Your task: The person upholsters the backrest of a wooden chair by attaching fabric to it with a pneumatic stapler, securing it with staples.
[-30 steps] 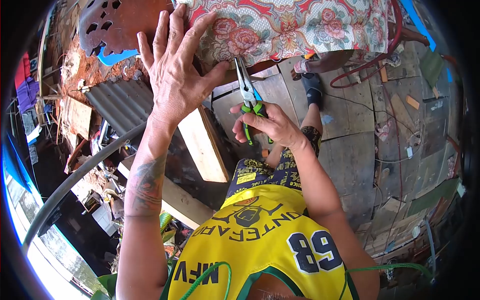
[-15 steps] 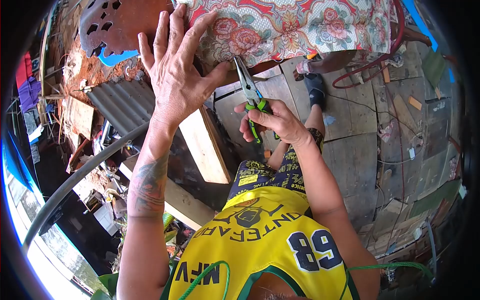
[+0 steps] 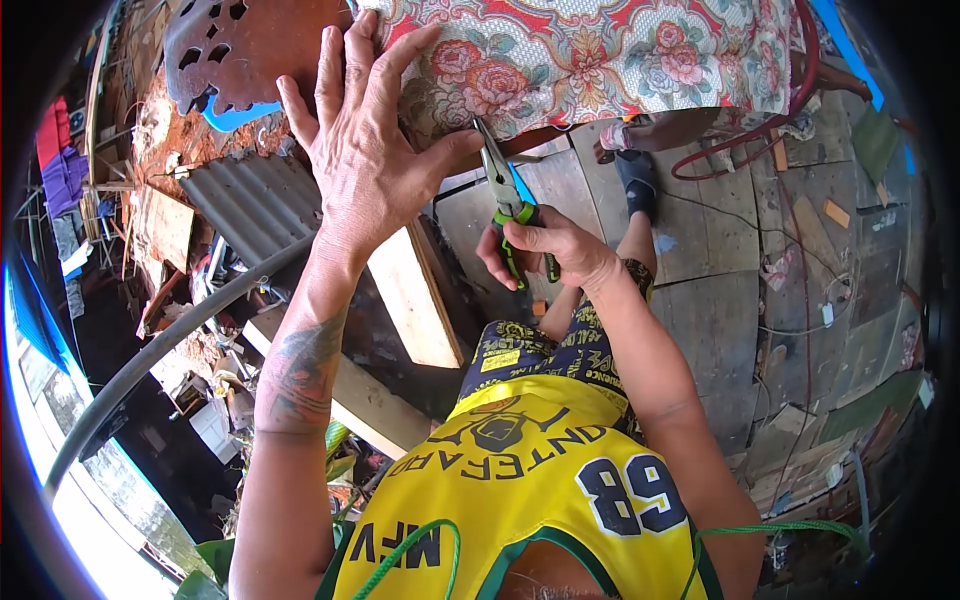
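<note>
- Left hand has edged its thumb toward the pliers' tips.
- Right hand, nearest, grips the one pair of pliers; two hands in all.
- Left hand lies spread, pressing the cloth's near-left corner.
- One floral cloth already seems laid over the wooden frame; its near edge, by the tips, looks unfinished; fastening cannot be seen.
- One carved panel sits beyond, left.
</note>
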Demonstrator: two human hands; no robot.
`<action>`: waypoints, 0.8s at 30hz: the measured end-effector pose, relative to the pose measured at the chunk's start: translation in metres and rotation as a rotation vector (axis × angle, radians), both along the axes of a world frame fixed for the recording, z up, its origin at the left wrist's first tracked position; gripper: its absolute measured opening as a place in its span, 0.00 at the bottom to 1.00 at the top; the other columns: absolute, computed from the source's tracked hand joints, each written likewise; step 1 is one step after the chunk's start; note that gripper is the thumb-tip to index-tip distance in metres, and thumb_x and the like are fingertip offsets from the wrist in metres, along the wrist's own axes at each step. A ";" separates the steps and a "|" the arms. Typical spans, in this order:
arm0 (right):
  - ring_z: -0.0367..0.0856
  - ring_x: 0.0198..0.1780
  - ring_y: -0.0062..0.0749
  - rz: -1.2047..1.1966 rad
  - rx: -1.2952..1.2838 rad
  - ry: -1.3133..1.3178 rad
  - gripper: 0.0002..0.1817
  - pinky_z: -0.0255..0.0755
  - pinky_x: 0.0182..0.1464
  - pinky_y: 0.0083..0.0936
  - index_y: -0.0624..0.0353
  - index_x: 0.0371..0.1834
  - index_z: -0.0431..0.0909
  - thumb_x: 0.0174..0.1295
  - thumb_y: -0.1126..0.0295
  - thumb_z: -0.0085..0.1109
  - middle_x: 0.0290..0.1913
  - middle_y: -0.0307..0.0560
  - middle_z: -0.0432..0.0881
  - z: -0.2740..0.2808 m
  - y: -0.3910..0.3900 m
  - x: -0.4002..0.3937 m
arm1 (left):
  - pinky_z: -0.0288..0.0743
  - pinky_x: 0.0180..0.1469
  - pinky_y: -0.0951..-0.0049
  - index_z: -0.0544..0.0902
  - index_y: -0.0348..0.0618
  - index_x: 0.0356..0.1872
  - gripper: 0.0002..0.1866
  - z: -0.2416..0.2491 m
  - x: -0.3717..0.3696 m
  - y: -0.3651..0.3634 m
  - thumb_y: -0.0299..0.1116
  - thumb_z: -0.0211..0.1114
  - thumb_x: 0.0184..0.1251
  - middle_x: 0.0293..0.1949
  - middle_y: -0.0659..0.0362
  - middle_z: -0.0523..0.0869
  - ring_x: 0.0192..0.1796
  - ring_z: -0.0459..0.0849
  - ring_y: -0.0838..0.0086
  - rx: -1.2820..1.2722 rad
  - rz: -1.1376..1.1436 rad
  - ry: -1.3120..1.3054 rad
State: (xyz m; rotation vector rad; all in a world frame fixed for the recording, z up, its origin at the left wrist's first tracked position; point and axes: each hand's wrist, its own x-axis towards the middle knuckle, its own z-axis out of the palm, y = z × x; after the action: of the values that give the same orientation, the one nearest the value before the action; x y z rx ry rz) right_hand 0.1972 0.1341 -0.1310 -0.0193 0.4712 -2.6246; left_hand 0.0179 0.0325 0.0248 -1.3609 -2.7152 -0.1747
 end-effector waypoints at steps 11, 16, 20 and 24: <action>0.75 0.27 0.30 0.092 -0.152 -0.055 0.22 0.71 0.31 0.29 0.63 0.37 0.77 0.74 0.51 0.61 0.27 0.44 0.76 0.005 0.003 -0.006 | 0.24 0.80 0.34 0.72 0.70 0.76 0.50 0.000 0.000 0.000 0.65 0.81 0.47 0.83 0.52 0.60 0.86 0.48 0.53 -0.030 -0.002 0.004; 0.73 0.21 0.24 0.030 0.065 -0.114 0.22 0.68 0.27 0.24 0.58 0.28 0.76 0.74 0.52 0.62 0.22 0.38 0.74 0.021 -0.003 -0.005 | 0.24 0.80 0.34 0.71 0.72 0.76 0.50 -0.001 -0.002 -0.003 0.65 0.80 0.47 0.83 0.52 0.61 0.86 0.48 0.53 0.009 0.015 -0.020; 0.73 0.19 0.23 -0.090 0.558 -0.240 0.23 0.66 0.25 0.26 0.58 0.22 0.76 0.73 0.55 0.62 0.18 0.38 0.76 0.047 -0.006 -0.001 | 0.25 0.80 0.34 0.69 0.76 0.77 0.51 -0.003 -0.003 -0.005 0.63 0.80 0.46 0.83 0.54 0.61 0.86 0.49 0.53 0.056 -0.002 -0.023; 0.82 0.23 0.42 -0.115 1.172 -0.304 0.24 0.73 0.30 0.42 0.69 0.33 0.82 0.70 0.53 0.64 0.22 0.58 0.81 0.053 -0.017 0.004 | 0.28 0.80 0.33 0.68 0.76 0.77 0.53 -0.001 -0.001 -0.006 0.64 0.80 0.44 0.83 0.56 0.60 0.86 0.50 0.56 0.063 -0.014 0.013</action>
State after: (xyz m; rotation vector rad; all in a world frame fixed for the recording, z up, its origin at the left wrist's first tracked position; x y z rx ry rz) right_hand 0.2014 0.1169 -0.0785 0.7664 1.8029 -2.0008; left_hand 0.0169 0.0261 0.0233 -1.3590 -2.6666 -0.2499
